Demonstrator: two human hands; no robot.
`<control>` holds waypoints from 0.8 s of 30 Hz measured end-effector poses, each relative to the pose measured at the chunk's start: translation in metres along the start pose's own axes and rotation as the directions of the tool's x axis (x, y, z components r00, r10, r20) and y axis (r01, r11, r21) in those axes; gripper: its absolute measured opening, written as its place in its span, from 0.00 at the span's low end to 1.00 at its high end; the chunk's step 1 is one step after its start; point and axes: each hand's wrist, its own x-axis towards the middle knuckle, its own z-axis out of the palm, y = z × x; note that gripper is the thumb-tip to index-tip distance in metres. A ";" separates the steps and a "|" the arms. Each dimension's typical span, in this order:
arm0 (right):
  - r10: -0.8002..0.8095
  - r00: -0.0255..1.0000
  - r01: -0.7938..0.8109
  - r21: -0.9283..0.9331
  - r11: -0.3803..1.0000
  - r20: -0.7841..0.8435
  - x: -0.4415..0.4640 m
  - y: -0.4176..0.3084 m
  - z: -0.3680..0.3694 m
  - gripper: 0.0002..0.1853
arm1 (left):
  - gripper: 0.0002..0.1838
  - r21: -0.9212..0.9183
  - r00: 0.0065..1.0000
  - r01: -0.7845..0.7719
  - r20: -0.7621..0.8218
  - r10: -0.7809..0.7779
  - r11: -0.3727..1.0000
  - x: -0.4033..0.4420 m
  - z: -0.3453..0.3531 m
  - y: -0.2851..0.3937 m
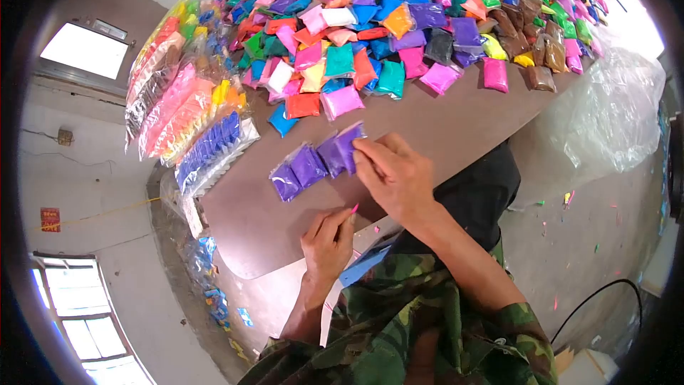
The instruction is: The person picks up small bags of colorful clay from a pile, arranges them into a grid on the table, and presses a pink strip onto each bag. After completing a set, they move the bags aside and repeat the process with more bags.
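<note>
My right hand (399, 178) pinches a purple packet (348, 144) by its right edge, between thumb and fingers. More purple packets (308, 165) lie beside it in a short row on the brown table (246, 224); whether they are joined to the held one, I cannot tell. Nearer to me, my left hand (328, 244) is closed, with a small pink pointed piece (354, 208) sticking out from its fingertips. The rest of that piece is hidden in the fingers.
A big heap of coloured packets (342, 61) covers the table's far side. Clear bags of packets sorted by colour (208, 144) lie along its left edge. A large translucent plastic bag (605, 117) hangs at the right. Scraps litter the floor (570, 242).
</note>
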 end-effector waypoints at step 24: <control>-0.020 0.984 0.045 -0.140 0.989 0.179 0.000 0.004 0.052 0.08 | 0.09 -0.076 0.995 0.027 -0.094 -0.034 0.997 -0.003 0.011 -0.014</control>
